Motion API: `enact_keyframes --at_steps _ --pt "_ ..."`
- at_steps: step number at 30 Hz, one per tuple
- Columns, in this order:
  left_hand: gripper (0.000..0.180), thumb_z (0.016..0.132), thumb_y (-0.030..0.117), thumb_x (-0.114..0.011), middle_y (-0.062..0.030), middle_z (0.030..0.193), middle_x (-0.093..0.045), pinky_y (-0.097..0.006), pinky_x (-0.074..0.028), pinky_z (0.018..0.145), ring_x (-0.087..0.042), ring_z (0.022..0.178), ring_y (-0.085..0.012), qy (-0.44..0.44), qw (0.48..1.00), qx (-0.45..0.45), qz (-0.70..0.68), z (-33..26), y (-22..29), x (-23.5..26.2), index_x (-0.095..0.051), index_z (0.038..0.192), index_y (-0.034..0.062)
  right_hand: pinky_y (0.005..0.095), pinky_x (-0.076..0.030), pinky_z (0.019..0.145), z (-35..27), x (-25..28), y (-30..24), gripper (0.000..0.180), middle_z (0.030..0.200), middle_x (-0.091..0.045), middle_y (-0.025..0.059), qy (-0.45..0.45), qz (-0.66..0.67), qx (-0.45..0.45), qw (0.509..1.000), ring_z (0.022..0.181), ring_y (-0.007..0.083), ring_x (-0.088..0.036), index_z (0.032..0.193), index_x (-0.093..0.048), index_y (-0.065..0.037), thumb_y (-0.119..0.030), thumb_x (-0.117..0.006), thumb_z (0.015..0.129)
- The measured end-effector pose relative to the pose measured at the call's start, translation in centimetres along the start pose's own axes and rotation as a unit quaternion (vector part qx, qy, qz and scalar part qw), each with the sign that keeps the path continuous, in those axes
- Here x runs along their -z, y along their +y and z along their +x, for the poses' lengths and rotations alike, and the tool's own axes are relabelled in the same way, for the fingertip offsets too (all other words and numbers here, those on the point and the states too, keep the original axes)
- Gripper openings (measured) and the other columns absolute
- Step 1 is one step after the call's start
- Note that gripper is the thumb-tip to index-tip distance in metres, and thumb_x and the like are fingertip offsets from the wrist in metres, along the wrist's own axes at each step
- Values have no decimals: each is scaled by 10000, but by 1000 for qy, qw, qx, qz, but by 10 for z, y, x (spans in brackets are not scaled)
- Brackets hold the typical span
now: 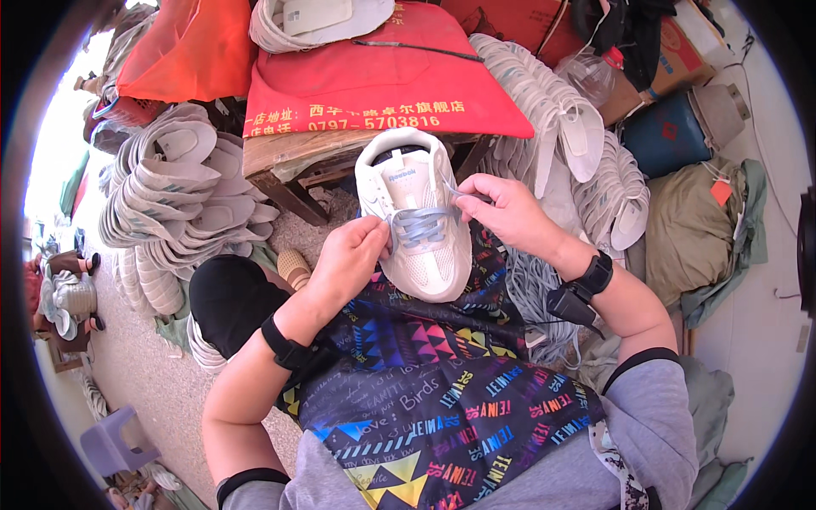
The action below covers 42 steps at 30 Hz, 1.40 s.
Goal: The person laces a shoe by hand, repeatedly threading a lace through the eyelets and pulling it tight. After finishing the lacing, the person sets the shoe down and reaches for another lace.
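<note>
White mesh sneaker [414, 217] rests toe-down on patterned apron lap. Left hand [353, 255] grip pinched on pale blue flat lace [422, 223] at eyelets; right hand [501, 206] grip pinched on lace end.

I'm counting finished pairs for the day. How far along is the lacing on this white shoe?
Partly done: pale blue lace already crosses the lower eyelets of the white shoe. The left hand pinches the lace at one side; the right hand pulls the other end. The upper eyelets near the tongue look unlaced.

Red banner [374, 93] with yellow lettering over the bench; brown cardboard box [671, 55] top right.
</note>
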<state>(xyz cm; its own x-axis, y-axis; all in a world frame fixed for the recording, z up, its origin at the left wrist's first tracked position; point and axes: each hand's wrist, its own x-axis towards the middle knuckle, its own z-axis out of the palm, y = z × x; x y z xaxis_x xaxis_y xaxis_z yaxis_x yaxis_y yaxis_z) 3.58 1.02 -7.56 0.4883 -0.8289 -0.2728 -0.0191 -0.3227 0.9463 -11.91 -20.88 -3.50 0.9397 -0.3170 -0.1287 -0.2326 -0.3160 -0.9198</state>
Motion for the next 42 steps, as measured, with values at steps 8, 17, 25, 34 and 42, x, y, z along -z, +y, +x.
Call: enact_keyframes --at_steps 8,17,25,34,42 --pt "258 926 130 -498 -29 690 -602 -256 -452 594 -553 613 -101 -18 997 61 -37 9 23 0 -623 754 -16 325 -482 619 -5 0 -18 195 715 -643 89 47 -128 2 991 650 192 -631 979 -670 -57 -238 -614 937" --pt "294 863 182 -506 -143 688 -660 -347 -515 640 -668 660 -238 5 984 72 165 15 41 -1 -674 729 -18 323 -433 554 0 -1 -23 242 610 -565 67 21 -254 26 967 548 159 -556 869 -669 -65 -302 -637 912" --pt "304 862 243 -526 -228 803 -671 -457 -521 708 -656 769 -382 2 848 -63 526 11 65 -9 -684 774 -1 380 -449 571 11 2 -24 234 615 -554 141 -41 -181 -30 982 563 284 -556 728 -635 -51 -268 -588 804" --pt "257 866 223 -574 -150 757 -657 -432 -524 748 -650 765 -352 -47 949 85 299 21 68 4 -680 777 7 350 -461 630 27 -5 -40 213 650 -587 74 -83 -291 -9 953 679 230 -616 762 -642 -44 -249 -626 815" --pt "330 725 72 -743 -112 946 -557 -446 -497 803 -609 945 -335 8 824 -313 473 21 79 27 -562 1000 62 401 -460 806 40 11 -53 374 1078 -545 40 -29 -443 368 817 1017 263 -549 993 -586 -84 -102 -785 676"
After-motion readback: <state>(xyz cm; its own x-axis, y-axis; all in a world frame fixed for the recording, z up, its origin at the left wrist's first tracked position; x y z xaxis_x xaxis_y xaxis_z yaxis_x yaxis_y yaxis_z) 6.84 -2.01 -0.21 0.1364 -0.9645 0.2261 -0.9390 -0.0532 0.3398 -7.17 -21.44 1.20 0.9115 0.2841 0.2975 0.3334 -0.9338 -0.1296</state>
